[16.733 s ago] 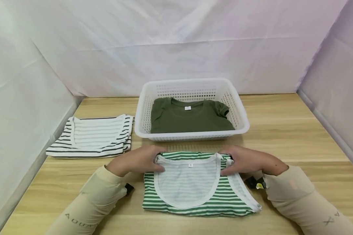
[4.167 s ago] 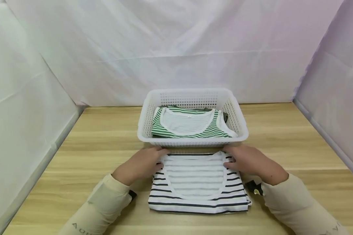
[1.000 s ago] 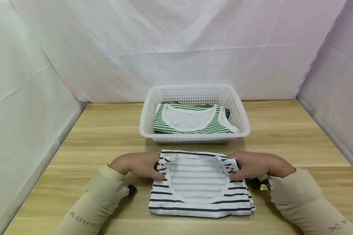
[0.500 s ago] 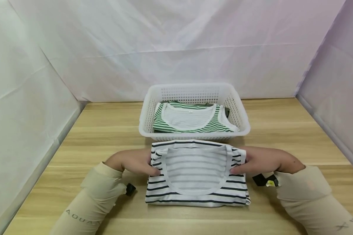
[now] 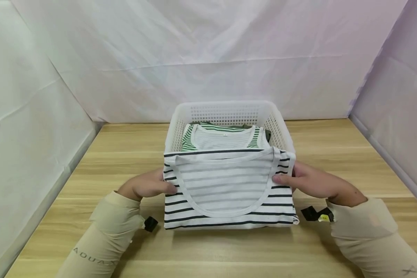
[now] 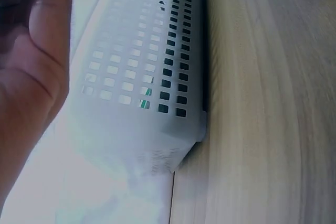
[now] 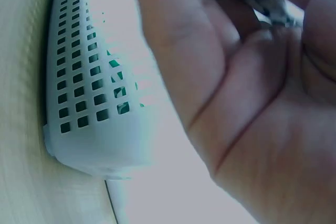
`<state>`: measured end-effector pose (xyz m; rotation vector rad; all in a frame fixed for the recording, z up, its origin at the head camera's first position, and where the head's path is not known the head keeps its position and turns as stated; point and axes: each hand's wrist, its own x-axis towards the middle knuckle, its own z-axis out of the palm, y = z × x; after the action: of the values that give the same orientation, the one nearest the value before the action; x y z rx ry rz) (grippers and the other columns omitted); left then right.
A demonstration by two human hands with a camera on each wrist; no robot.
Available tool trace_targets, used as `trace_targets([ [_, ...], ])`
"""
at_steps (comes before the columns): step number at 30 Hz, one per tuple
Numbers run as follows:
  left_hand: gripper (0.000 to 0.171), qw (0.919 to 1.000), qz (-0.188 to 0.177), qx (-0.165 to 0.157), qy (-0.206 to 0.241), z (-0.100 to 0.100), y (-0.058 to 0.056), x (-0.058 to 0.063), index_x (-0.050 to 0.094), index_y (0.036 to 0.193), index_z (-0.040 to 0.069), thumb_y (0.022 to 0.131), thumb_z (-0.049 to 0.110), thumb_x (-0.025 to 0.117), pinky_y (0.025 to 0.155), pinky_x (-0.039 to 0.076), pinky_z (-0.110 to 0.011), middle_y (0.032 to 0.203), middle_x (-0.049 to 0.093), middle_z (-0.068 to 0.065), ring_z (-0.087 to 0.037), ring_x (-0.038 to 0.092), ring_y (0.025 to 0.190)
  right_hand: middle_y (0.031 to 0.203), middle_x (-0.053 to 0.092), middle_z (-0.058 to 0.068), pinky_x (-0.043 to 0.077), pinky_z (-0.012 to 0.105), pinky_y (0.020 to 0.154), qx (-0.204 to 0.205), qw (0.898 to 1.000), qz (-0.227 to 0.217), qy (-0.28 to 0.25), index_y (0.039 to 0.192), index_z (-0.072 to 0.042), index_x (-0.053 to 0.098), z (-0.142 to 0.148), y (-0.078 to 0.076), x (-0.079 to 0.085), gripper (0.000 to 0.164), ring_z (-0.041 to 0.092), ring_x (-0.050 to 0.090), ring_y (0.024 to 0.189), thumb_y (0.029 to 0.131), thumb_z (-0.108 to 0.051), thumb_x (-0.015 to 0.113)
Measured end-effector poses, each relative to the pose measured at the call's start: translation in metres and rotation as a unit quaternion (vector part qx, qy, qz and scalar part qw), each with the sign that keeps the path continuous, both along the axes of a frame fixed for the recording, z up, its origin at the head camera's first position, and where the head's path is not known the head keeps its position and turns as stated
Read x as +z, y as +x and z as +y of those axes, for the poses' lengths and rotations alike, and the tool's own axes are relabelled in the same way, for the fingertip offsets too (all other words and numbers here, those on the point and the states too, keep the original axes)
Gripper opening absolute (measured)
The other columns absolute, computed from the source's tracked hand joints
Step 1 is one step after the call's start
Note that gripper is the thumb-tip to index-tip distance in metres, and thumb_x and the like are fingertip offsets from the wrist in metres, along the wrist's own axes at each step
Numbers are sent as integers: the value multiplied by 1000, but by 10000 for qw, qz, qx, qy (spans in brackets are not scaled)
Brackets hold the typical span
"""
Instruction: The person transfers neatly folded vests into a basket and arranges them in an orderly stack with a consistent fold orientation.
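A folded white shirt with black stripes [image 5: 226,189] hangs above the table, its neckline facing up. My left hand [image 5: 149,184] grips its left edge with the thumb on top, and my right hand [image 5: 316,181] grips the right edge the same way; the other fingers are hidden under the cloth. The shirt's far edge overlaps the front rim of a white plastic basket [image 5: 178,119]. Inside the basket lies a folded green-striped shirt [image 5: 226,143], with a dark olive shirt [image 5: 268,135] peeking out beneath it. In both wrist views the basket wall stands beside the palms.
Light wood table [image 5: 118,154] surrounds the basket. White cloth walls [image 5: 208,61] rise behind it and at both sides. Black devices [image 5: 151,224] are strapped near the wrists, under beige sleeves [image 5: 104,235].
Earlier the green-striped shirt went from the table into the basket, and the black-striped shirt came from the left to the front. In the last second both hands lifted it toward the basket.
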<state>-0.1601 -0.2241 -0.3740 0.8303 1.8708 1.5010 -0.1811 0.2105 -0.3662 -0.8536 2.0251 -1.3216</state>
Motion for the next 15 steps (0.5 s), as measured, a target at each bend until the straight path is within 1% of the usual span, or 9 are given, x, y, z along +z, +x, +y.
trace_targets([
  [1,67,9999,-63,13,161,0,0,0,28,137,-21,86,13,55,92,55,-30,124,60,-18,-11,64,107,123,66,13,60,42,81,-42,10000,-25,-61,143,4,32,0,0,1,41,21,71,103,108,-14,43],
  [3,69,9984,-288,47,479,0,0,-1,24,139,-19,86,12,54,94,54,-31,125,60,-10,-12,63,109,120,68,11,60,44,79,-106,9997,-36,-198,142,4,31,-2,1,1,38,23,72,102,109,-15,39],
  [5,63,9958,-520,124,742,1,0,-2,27,139,-12,87,11,53,93,55,-32,123,62,-2,-12,63,109,122,67,11,60,45,81,-267,9990,-41,-363,143,2,30,-4,2,2,39,24,71,104,110,-16,37],
  [7,52,9923,-684,250,999,2,-1,-2,33,137,-3,91,11,52,91,56,-33,120,64,2,-12,65,107,124,65,13,60,45,82,-503,9976,-71,-473,146,-2,28,-5,4,3,40,24,70,107,110,-20,36],
  [9,41,9881,-794,374,1259,4,-2,-1,40,134,6,95,11,50,89,57,-35,117,67,3,-13,67,106,127,62,15,60,47,82,-753,9950,-178,-626,149,-6,24,-7,5,3,44,24,70,108,111,-24,35],
  [11,33,9848,-808,470,1465,5,-3,1,45,131,10,99,12,48,88,58,-35,116,69,2,-13,69,105,130,60,15,60,48,83,-965,9914,-333,-818,153,-11,20,-9,6,4,48,25,68,111,110,-27,35],
  [13,29,9821,-808,613,1588,7,-4,1,47,131,11,102,14,46,87,59,-35,116,70,1,-14,69,104,130,59,14,59,49,83,-1066,9873,-551,-1042,155,-14,17,-11,7,4,51,25,68,112,110,-29,35],
  [15,28,9802,-809,798,1624,8,-4,1,46,131,9,104,14,44,86,59,-35,115,70,1,-14,70,103,129,61,11,59,50,83,-1106,9823,-775,-1300,156,-16,16,-12,6,2,51,25,68,112,110,-29,35],
])
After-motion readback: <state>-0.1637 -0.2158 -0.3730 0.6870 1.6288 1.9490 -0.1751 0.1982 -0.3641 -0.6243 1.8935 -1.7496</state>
